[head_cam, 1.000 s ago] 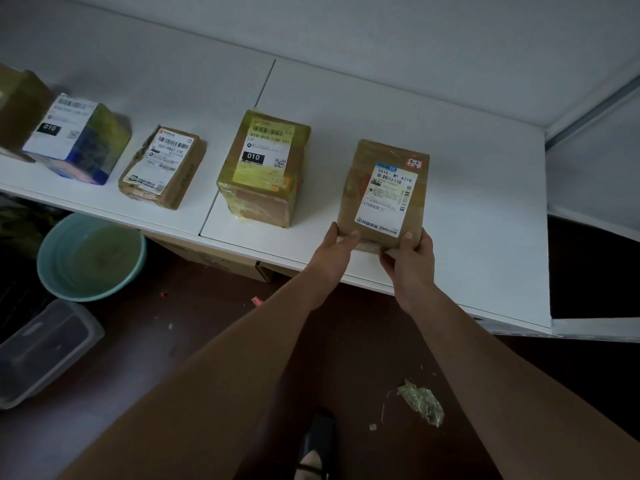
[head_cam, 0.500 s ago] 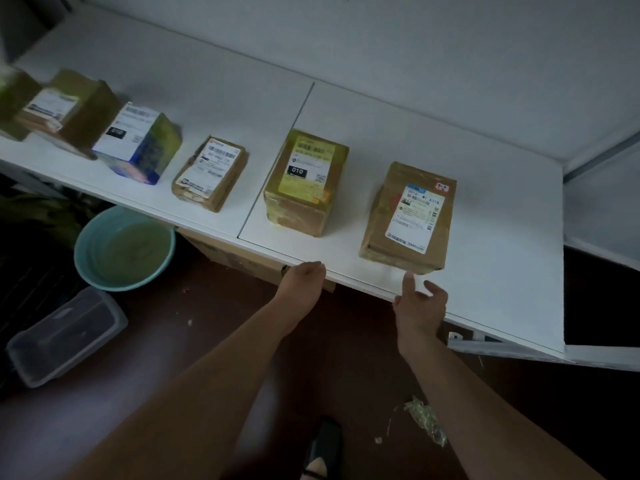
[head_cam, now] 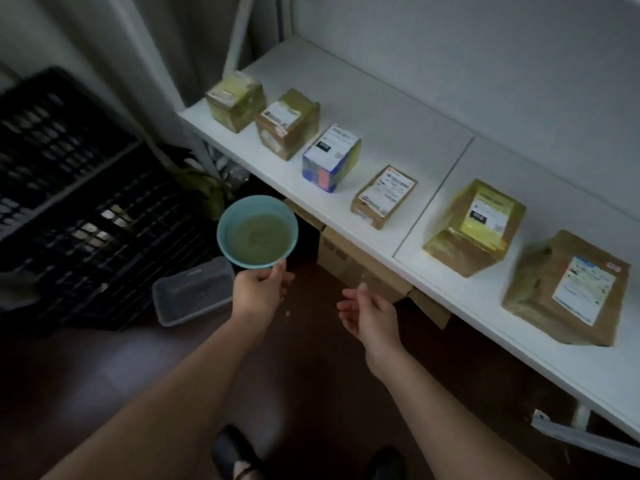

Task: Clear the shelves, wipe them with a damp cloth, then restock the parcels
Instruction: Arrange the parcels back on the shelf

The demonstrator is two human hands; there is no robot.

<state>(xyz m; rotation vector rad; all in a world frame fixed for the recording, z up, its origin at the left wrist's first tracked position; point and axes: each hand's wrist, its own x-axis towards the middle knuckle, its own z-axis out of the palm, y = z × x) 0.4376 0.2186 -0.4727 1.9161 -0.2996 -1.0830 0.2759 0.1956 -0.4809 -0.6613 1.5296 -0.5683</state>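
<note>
Several parcels stand in a row on the white shelf (head_cam: pixel 398 133). The nearest is a brown parcel (head_cam: pixel 568 289) with a white label, at the right. Left of it come a yellow-taped parcel (head_cam: pixel 474 226), a flat brown parcel (head_cam: pixel 384 195), a blue and white box (head_cam: pixel 330 157) and two more boxes (head_cam: pixel 287 123) at the far end. My left hand (head_cam: pixel 259 292) hangs loosely curled below the shelf and holds nothing; in the view it overlaps the near rim of a teal basin (head_cam: pixel 258 233). My right hand (head_cam: pixel 370 313) is relaxed, palm turned left, empty. No cloth shows.
The basin holds murky water and sits on the dark floor. A clear plastic container (head_cam: pixel 194 289) lies beside it. A black slatted crate (head_cam: pixel 69 202) stands at the left. Cardboard boxes (head_cam: pixel 356 261) sit under the shelf. My shoes (head_cam: pixel 235 455) show at the bottom.
Both hands let go of the brown parcel, which stays on the shelf. They dropped below the shelf edge, and my view swung left toward the basin and crate.
</note>
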